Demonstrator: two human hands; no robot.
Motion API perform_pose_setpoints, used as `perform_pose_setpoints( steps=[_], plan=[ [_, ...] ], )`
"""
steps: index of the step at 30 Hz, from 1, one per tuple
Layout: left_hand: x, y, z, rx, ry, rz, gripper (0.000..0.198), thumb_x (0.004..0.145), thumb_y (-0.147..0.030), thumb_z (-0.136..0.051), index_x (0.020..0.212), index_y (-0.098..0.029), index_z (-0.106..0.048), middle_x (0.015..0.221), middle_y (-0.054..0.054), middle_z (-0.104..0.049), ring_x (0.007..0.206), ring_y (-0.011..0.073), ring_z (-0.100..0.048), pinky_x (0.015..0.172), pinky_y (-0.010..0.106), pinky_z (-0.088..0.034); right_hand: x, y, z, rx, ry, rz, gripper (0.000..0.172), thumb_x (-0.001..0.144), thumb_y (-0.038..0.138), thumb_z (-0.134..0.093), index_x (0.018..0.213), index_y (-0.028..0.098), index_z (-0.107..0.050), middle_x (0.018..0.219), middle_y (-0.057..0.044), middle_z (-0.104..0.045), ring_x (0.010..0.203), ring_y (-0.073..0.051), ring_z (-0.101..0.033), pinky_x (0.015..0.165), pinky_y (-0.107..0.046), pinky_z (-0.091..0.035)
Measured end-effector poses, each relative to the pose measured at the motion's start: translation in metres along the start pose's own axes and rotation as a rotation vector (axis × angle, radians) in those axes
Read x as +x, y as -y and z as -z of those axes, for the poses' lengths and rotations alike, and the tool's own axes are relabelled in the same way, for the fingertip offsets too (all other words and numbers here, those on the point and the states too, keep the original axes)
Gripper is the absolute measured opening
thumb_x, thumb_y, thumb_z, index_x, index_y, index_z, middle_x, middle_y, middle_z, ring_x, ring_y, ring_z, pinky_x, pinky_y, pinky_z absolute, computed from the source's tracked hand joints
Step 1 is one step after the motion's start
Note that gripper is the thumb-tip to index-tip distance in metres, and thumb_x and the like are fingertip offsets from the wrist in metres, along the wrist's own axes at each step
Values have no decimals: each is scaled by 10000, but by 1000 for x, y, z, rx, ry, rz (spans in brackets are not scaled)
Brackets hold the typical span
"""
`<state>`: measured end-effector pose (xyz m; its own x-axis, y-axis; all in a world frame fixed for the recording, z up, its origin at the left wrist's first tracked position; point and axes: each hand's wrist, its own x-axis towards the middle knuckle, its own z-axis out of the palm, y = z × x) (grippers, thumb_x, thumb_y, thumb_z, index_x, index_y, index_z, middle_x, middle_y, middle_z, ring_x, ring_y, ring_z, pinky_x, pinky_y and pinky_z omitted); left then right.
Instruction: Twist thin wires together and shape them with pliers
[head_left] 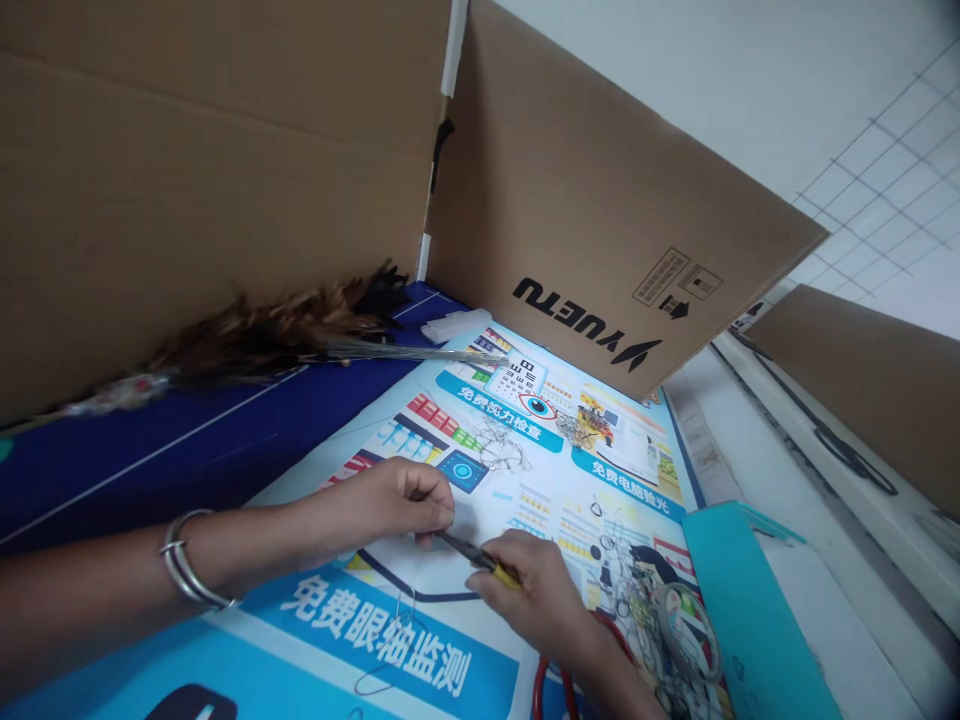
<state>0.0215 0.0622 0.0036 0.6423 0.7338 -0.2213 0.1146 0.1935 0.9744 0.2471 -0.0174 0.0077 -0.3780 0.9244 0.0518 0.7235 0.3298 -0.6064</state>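
My right hand [536, 590] grips a pair of pliers [501, 573] with yellow on the handles, jaws pointing left. The jaws reach the fingertips of my left hand [416, 500], which is closed in a pinch; what lies between its fingers is too small to make out. Just below that hand shows a thin bent wire [382, 672] over the printed poster [345, 620]. Beneath my right wrist, red tool handles [541, 688] stick out, partly hidden. Right of them spreads a tangle of wire pieces and small parts [649, 610], with a clear round ring [709, 640] on it.
Cardboard walls [600, 200] stand behind and to the left [210, 150]. Along the left wall lie brown feathers [277, 320] and a bundle of straight wires [420, 352]. Loose wire coils [504, 445] rest mid-poster. A turquoise folder [750, 610] is at the right edge.
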Motion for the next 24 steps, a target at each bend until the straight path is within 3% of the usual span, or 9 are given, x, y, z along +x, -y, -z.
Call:
perform_pose_setpoints(
  steps=[4,12,16,24],
  plan=[
    [2,3,1,0,-53,53,183,775,-353,-678,704,-186,-655,566,-11,-677,538,123,-605,536,221,-382,-3,-6,-12,-181,-159,64,122,883,325,-630,885,204,-643,786,-24,-630,724,-167,-593,635,-248,-437],
    [7,8,2,-6,-118,49,212,733,-366,-701,690,-188,-594,628,-5,-711,546,139,-649,546,237,-456,-4,-9,-17,-416,-405,195,135,947,295,-537,982,183,-604,848,-69,-614,795,-211,-567,681,-306,-452],
    [7,7,2,-2,-126,70,204,758,-360,-675,704,-183,-588,634,3,-718,537,133,-654,512,218,-419,-4,-7,-15,-483,-451,243,146,957,286,-530,1015,172,-599,851,-72,-608,794,-212,-554,685,-324,-438],
    [4,8,-5,-98,-100,110,228,772,-382,-636,702,-178,-559,582,-20,-683,504,135,-664,475,200,-345,-9,-2,-10,-904,-428,420,246,924,264,-603,1122,118,-614,886,-97,-631,762,-232,-521,666,-381,-363]
  ],
)
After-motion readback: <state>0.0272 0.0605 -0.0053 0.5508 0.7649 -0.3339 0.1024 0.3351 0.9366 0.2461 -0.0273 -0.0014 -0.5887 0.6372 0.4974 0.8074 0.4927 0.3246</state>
